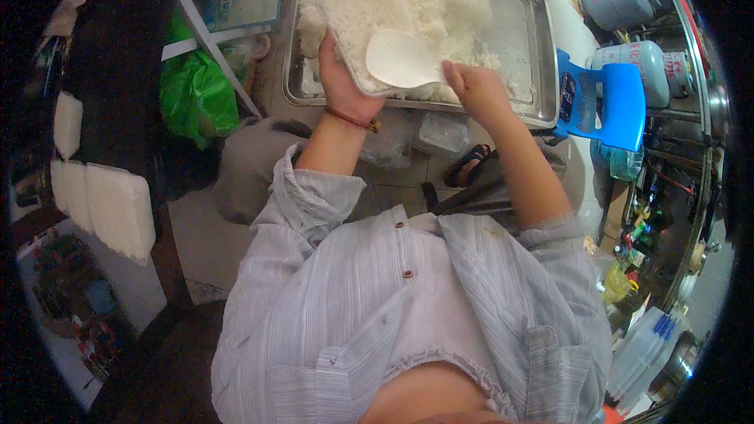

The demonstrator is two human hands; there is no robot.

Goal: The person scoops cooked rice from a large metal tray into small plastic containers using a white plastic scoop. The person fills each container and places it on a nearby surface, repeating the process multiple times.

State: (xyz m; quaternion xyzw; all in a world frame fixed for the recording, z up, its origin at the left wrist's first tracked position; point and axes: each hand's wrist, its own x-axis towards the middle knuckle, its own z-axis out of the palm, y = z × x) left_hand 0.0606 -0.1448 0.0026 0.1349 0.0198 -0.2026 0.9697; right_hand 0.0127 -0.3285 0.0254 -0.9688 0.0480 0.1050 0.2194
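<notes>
My left hand (349,85) holds a clear plastic container (347,65) filled with white rice, tilted above a large metal tray (545,70). In my right hand (476,87) is the handle of a white rice paddle (403,60), whose broad head lies flat against the rice near the container's lower edge. Beneath and behind them, a heap of cooked white rice (456,3) covers the left and middle of the tray. Some loose grains stick to the tray's right part.
Rice-filled containers (119,206) stand at the far left, near a green plastic bag (200,94). A blue plastic stool (618,103) adjoins the tray's right side. Gas cylinders (618,0) are farther right. An empty-looking clear container (443,132) lies below the tray.
</notes>
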